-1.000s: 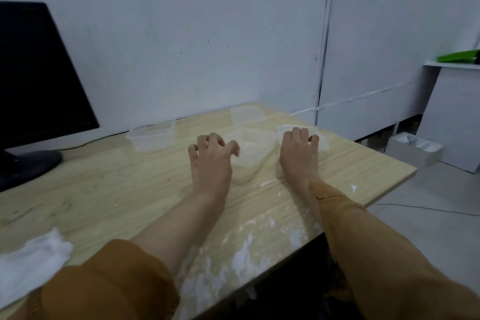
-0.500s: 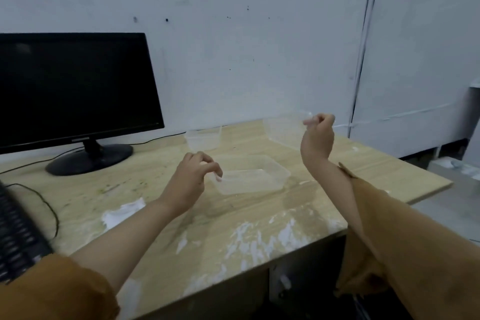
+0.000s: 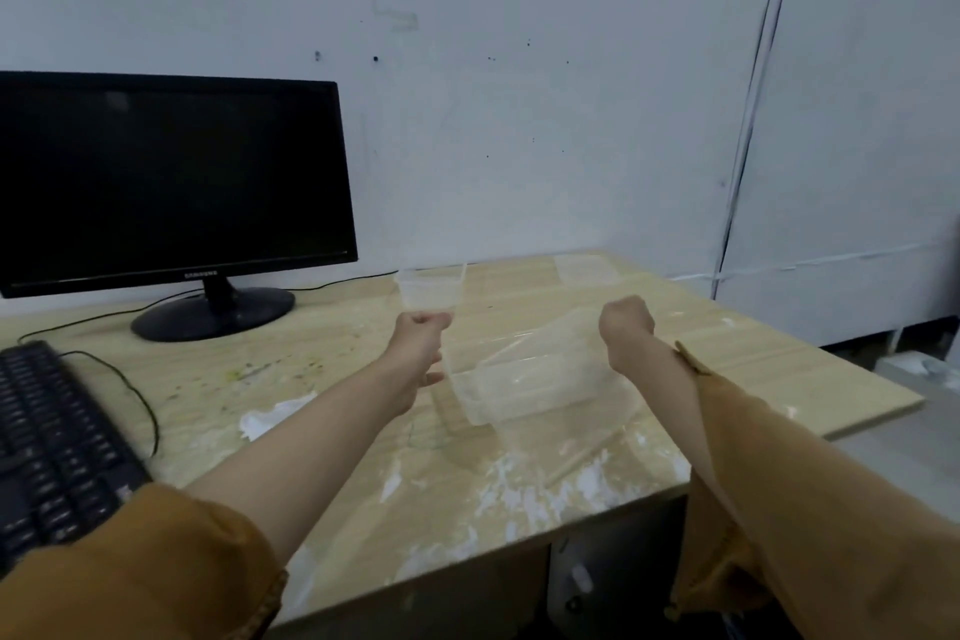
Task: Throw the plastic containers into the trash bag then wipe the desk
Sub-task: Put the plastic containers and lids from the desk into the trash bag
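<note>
Above the tabletop point(image 3: 332, 379) our left hand point(image 3: 418, 343) curls its fingers on the rim of the clear container point(image 3: 524, 392), our right hand point(image 3: 626, 327) clenches the tilted container point(image 3: 556, 340), with a small container point(image 3: 431, 288), monitor point(image 3: 171, 182) and keyboard point(image 3: 52, 442) behind.

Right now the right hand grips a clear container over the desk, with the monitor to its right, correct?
No: the head view shows the monitor to its left. The right hand does grip a clear container over the desk.

You can read only one marking: small pale lettering point(image 3: 200, 273) on the monitor point(image 3: 171, 182)'s lower bezel, blurred, apparently reading SAMSUNG.
</note>
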